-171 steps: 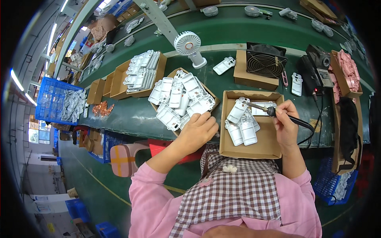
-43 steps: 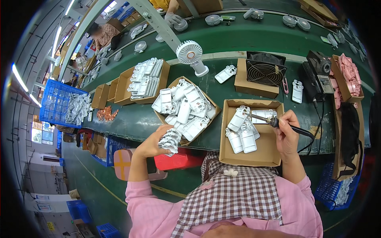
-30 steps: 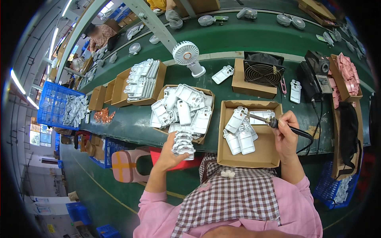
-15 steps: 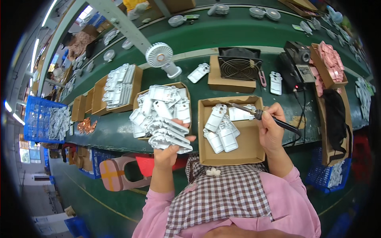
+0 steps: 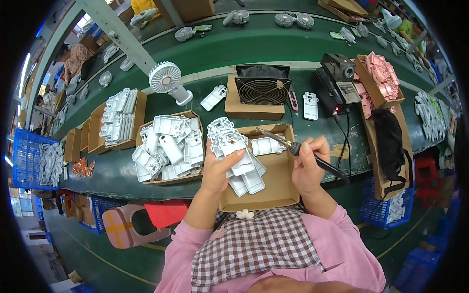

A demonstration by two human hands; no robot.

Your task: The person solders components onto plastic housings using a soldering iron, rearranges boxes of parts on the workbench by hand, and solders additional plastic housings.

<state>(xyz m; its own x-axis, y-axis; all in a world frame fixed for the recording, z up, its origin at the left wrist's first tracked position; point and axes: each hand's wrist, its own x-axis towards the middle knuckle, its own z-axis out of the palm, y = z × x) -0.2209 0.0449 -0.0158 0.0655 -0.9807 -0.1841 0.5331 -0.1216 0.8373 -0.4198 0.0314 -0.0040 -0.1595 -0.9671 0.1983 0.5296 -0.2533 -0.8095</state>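
Soldering is going on at the near edge of the green surface (image 5: 273, 49). The left hand (image 5: 221, 168) is gripping a fanned stack of white plastic shells (image 5: 230, 144), fingers clenched around it, and is holding it over the small cardboard tray (image 5: 273, 193) just in front of the person. The right hand (image 5: 309, 168) is grasping a soldering iron (image 5: 293, 146) like a pen, its tip pointing toward one white shell (image 5: 266, 145) lying in the tray's far part. A few more shells are lying in the tray under the stack. To the left, an open box of white shells (image 5: 168, 149) is sitting heaped and full, so, judging by that, much is remaining to be worked; which pieces are already finished cannot be told. A small white fan (image 5: 166, 80) is standing behind the box.
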